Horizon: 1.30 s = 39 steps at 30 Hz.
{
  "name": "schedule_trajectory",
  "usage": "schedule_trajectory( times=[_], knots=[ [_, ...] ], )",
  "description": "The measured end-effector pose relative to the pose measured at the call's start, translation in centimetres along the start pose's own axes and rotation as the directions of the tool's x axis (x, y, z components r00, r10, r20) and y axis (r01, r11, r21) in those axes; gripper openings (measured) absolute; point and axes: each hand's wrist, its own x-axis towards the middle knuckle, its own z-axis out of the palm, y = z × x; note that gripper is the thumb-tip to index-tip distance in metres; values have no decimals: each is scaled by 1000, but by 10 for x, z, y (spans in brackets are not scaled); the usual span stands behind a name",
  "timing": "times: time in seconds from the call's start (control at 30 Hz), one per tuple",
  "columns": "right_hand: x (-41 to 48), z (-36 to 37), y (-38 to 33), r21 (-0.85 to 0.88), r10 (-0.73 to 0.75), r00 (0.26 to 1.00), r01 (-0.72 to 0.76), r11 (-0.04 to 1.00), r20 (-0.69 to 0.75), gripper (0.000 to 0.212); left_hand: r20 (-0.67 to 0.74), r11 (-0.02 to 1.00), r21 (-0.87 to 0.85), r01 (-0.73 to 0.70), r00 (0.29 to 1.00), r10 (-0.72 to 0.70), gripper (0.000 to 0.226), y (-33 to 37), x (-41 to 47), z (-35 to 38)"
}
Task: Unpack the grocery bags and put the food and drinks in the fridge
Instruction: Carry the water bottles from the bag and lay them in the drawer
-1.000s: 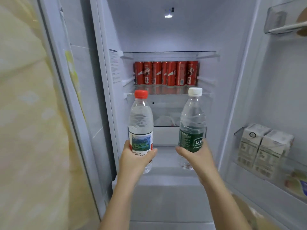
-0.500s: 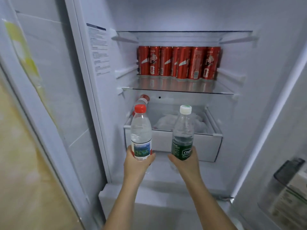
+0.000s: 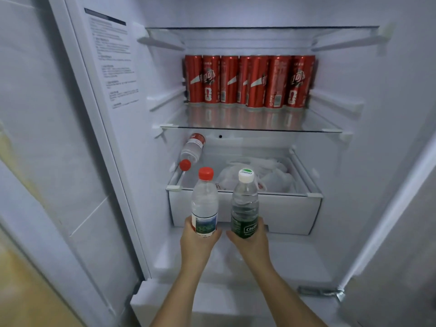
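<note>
Gripping red-capped bottle (image 3: pixel 204 204) in left hand (image 3: pixel 198 243), white-capped bottle (image 3: pixel 244 204) in right hand (image 3: pixel 252 244) (fingers (image 3: pixel 217 234) clamped round each); drawer (image 3: pixel 283 213) holds bags (image 3: pixel 271 175).

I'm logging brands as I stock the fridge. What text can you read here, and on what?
"Cestb", rest hidden: green label of the white-capped bottle.
Logo on the red cans: too blurred.
Label of the red-capped bottle: print too small.
The sticker on the fridge wall: too small.

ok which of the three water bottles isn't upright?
The loose red-capped bottle lying tilted at the left of the drawer, cap toward the camera. The other two are upright: held red-capped bottle in the left hand, white-capped bottle in the right hand.
</note>
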Motion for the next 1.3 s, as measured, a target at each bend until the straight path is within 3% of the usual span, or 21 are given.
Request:
schedule_trajectory(
  times=[0.53,0.63,0.7,0.8,0.9,1.0,1.07,1.2,1.3],
  knots=[
    [10,13,13,0,39,999,-39,999,8,67,175,1000,15,22,984,-24,61,-18,24,1],
    [7,2,2,-23,-21,1000,20,1000,-15,70,150,993,-108,-41,987,57,54,-18,21,-8],
    [7,-10,-16,-71,-133,986,127,989,-95,66,15,977,-97,-191,981,193,52,-8,21,-17],
    [21,-21,-63,-142,-268,948,246,959,-171,46,-131,911,-30,-411,905,404,58,26,37,-25],
    [41,-19,-108,-305,-369,925,327,894,-93,35,5,890,3,-456,890,456,55,67,57,-22],
    [52,-8,-127,-580,-277,961,237,779,20,22,223,911,105,-399,902,369,30,82,67,-10],
    [53,-6,-130,-664,-244,969,210,717,43,23,184,909,97,-404,905,383,14,83,66,-11],
    [51,-21,-133,-554,-260,965,205,807,-21,31,42,915,42,-402,915,401,10,76,71,-26],
    [46,-37,-145,-377,-318,928,230,897,-192,34,7,918,85,-387,922,388,8,73,80,-33]
  ],
)
